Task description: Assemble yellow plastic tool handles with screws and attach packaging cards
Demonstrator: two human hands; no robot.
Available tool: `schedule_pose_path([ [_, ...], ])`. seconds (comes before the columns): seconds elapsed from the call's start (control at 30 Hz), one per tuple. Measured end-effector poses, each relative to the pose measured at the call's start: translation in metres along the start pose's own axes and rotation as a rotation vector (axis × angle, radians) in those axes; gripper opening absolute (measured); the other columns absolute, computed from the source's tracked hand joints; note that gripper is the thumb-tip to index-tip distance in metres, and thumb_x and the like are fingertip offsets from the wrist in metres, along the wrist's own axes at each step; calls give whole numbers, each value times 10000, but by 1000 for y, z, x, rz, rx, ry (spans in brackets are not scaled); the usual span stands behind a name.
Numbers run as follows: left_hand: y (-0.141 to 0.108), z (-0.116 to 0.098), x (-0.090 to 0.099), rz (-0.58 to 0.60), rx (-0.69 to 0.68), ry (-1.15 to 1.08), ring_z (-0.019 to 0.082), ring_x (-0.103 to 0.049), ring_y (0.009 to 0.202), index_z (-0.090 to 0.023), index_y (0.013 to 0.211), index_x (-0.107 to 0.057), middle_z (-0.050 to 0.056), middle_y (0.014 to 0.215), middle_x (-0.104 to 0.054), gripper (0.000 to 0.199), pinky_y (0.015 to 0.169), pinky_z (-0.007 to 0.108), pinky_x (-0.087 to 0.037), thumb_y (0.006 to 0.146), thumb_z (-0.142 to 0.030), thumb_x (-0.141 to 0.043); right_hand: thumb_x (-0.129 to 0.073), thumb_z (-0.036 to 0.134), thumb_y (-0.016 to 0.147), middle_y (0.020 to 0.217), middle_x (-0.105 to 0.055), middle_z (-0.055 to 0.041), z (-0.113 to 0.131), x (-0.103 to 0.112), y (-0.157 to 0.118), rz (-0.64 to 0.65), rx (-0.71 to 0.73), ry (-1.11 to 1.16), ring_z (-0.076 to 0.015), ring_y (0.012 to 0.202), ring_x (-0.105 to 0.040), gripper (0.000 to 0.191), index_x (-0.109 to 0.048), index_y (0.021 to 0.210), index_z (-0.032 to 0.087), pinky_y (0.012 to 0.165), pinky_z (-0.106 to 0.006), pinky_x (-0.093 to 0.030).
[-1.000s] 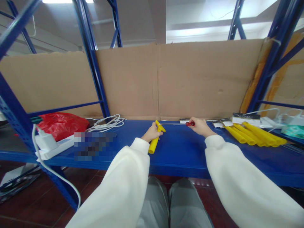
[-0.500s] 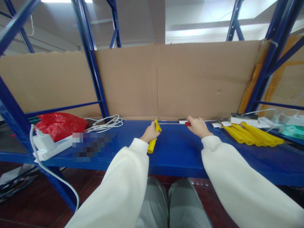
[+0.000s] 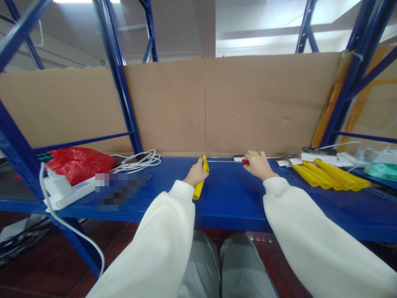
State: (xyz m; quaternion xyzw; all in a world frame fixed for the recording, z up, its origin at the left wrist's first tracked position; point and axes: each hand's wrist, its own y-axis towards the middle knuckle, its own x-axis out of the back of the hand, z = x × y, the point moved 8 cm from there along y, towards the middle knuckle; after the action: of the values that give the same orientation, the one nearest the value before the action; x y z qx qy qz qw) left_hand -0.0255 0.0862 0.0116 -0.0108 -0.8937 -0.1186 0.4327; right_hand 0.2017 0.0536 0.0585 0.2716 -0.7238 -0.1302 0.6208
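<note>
My left hand [image 3: 195, 173] is wrapped round a yellow tube [image 3: 198, 191], whose narrower top end pokes up past the fingers. My right hand [image 3: 258, 164] grips a small red handle [image 3: 245, 162]. From that handle a thin metal rod [image 3: 225, 161] runs left, towards the top of the yellow tube; whether it touches the tube is too small to tell. A black and white card [image 3: 238, 158] lies just behind the red handle. Both hands are over the blue shelf [image 3: 229, 190].
Several yellow tubes [image 3: 333, 176] lie at the right, before a black and white package [image 3: 319, 155]. At the left are a red bag [image 3: 80, 163], a white power strip [image 3: 74, 194] and coiled white cable [image 3: 139, 162]. Cardboard [image 3: 266, 103] stands behind the shelf.
The top of the yellow tube in my left hand has shifted very slightly. My right hand's fingers have moved a little; both hands keep their holds.
</note>
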Motion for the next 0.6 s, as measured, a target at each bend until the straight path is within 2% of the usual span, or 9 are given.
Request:
schedule_pose_path([
  [0.23, 2, 2, -2, 9, -5, -3, 214, -741, 744, -173, 1355, -436, 140, 1103, -732, 536, 686, 301, -577, 850, -142, -615, -513, 197, 906, 1030, -754, -158, -5, -6, -3, 163, -172, 6, -270, 941, -694, 272, -659, 1133, 165, 726, -318, -393],
  [0.33, 3, 2, -1, 5, -7, -10, 214, -740, 762, -174, 1324, -448, 137, 1106, -732, 506, 699, 304, -578, 847, -146, -615, -518, 192, 885, 1079, -754, -163, 0, -7, -2, 148, -91, 55, -273, 1013, -687, 272, -669, 1106, 143, 824, -335, -408],
  [0.43, 3, 3, -1, 0, -7, -26, 213, -738, 765, -180, 1297, -456, 127, 1088, -736, 489, 700, 303, -578, 837, -138, -619, -510, 193, 864, 1090, -745, -158, 2, -9, -2, 122, -24, 91, -279, 1065, -667, 234, -699, 993, 142, 910, -369, -393],
  [0.6, 2, 4, 0, -13, 7, -39, 214, -734, 736, -178, 1291, -464, 132, 1081, -734, 492, 685, 307, -575, 830, -136, -628, -547, 184, 840, 1021, -738, -142, 0, -11, 0, 104, -1, 98, -259, 975, -672, 169, -693, 919, 156, 842, -337, -414],
])
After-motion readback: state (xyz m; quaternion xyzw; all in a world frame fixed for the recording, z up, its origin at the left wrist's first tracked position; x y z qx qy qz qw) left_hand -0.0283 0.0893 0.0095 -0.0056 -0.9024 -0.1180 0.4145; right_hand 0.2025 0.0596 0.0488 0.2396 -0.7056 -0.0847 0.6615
